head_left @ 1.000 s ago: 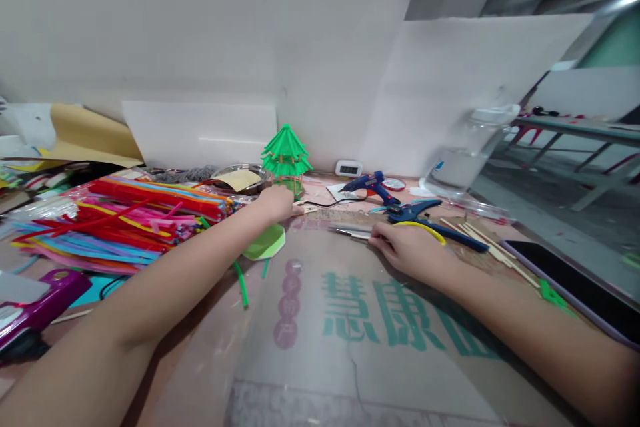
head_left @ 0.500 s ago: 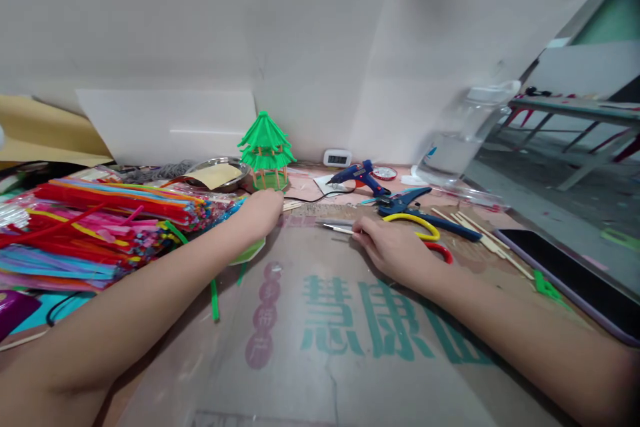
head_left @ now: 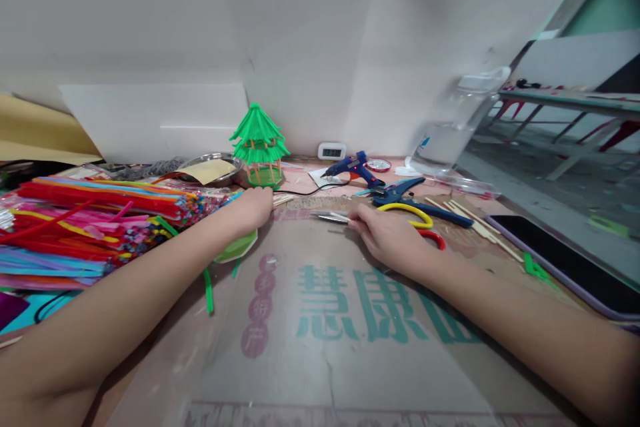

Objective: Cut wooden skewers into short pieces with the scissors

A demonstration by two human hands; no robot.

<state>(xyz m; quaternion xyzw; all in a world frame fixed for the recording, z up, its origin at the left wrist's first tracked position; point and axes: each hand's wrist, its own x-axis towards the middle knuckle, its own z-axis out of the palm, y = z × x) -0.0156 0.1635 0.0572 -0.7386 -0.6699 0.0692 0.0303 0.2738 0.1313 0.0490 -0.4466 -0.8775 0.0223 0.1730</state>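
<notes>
On cardboard sheet [head_left: 350, 347], head view: right hand [head_left: 387, 240] lies over scissors [head_left: 415, 220], fingers curled about handles and blades. Left hand [head_left: 253, 207] loosely closed on wooden sticks [head_left: 283, 199], just before green pagoda model [head_left: 259, 143]. Pipe cleaners [head_left: 100, 213] piled left.

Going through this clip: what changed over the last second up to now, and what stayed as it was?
The view panned slightly, so everything sits lower and further left in frame. The left hand drew back a little from the green pavilion model and rests near the wooden sticks. The right hand stayed on the scissors, blades flat on the cardboard. Nothing was picked up or let go. The glue gun did not move.
</notes>
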